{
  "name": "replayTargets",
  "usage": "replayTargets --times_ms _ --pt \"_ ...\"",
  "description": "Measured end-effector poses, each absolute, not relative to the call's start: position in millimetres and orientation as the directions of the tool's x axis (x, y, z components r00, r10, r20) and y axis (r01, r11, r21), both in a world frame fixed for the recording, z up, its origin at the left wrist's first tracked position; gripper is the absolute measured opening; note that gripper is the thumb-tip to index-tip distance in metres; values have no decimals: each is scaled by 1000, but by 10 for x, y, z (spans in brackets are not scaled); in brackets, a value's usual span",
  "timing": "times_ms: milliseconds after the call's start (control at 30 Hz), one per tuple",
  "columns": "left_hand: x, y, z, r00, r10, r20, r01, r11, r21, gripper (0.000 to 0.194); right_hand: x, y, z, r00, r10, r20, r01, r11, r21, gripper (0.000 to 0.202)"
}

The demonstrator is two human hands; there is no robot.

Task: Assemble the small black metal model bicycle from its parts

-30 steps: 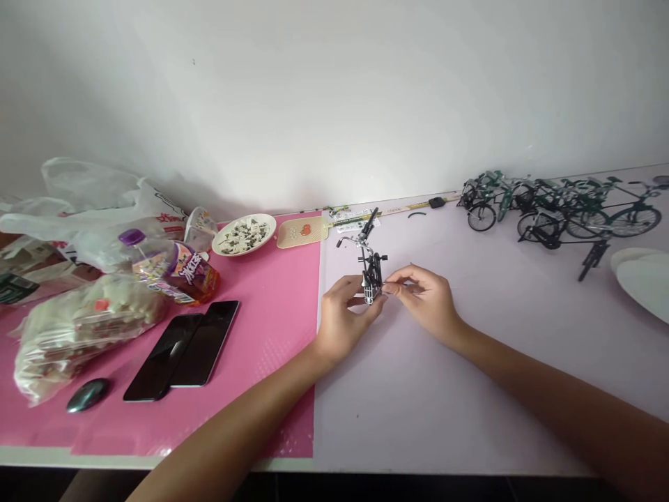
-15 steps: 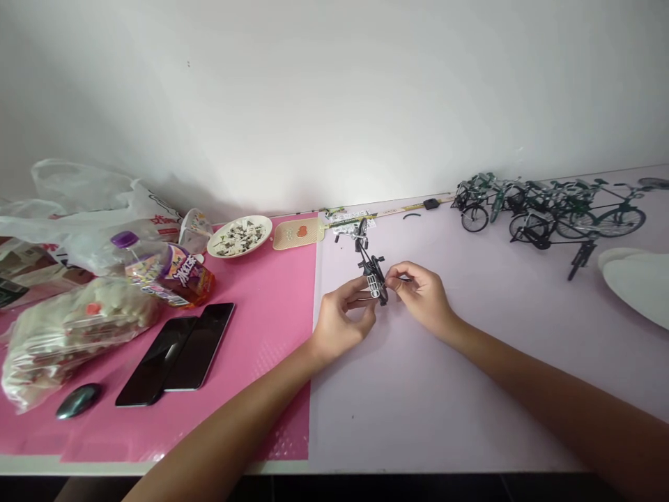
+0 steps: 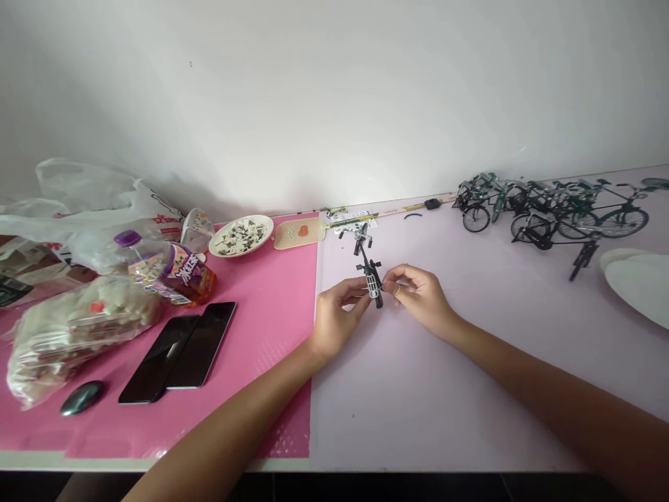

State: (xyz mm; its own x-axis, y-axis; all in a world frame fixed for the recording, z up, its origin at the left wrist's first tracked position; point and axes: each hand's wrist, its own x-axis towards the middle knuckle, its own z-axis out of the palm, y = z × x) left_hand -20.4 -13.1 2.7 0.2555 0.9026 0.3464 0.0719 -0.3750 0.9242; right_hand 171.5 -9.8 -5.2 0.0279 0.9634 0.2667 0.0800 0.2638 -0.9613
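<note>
A small black model bicycle point(image 3: 372, 272) stands near the middle of the pale table, its rear end and silver rack toward me and its handlebar pointing at the wall. From the left, my left hand point(image 3: 339, 312) closes thumb and fingers on the rear part. My right hand point(image 3: 418, 293) is pinched at the right side of the rear wheel; its fingertips touch the model, and any small part between them is too small to make out.
Several model bicycles point(image 3: 564, 209) crowd the back right beside white plates point(image 3: 640, 286). Leftward on a pink mat point(image 3: 261, 307) are two phones point(image 3: 201, 345), a computer mouse point(image 3: 82, 398), a drink bottle point(image 3: 175, 272), bags point(image 3: 78, 328) and a plate of small pieces point(image 3: 217, 245).
The bicycle has turned more upright, with its rear facing me. My left thumb has closed in on it, and my right fingertips have shifted slightly left against it.
</note>
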Motion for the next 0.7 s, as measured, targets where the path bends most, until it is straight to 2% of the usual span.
replayTargets --times_ms 133,300,400,567,700 --pt "-223 -123 48 235 890 390 175 -433 884 19 1706 -113 -19 73 978 193 32 191 -981 48" --pt "-245 -128 96 262 827 497 293 -559 776 16 1704 -127 6 122 979 161 26 160 -987 52" --pt "-246 -139 103 275 796 539 317 -605 731 15 1708 -109 -19 103 980 172 35 169 -985 49" --pt "-239 -145 64 301 789 535 324 -612 721 15 1726 -70 -92 22 979 202 61 200 -978 39" --pt "-241 -130 54 297 785 543 314 -618 721 16 1745 -74 -108 4 980 200 61 200 -978 42"
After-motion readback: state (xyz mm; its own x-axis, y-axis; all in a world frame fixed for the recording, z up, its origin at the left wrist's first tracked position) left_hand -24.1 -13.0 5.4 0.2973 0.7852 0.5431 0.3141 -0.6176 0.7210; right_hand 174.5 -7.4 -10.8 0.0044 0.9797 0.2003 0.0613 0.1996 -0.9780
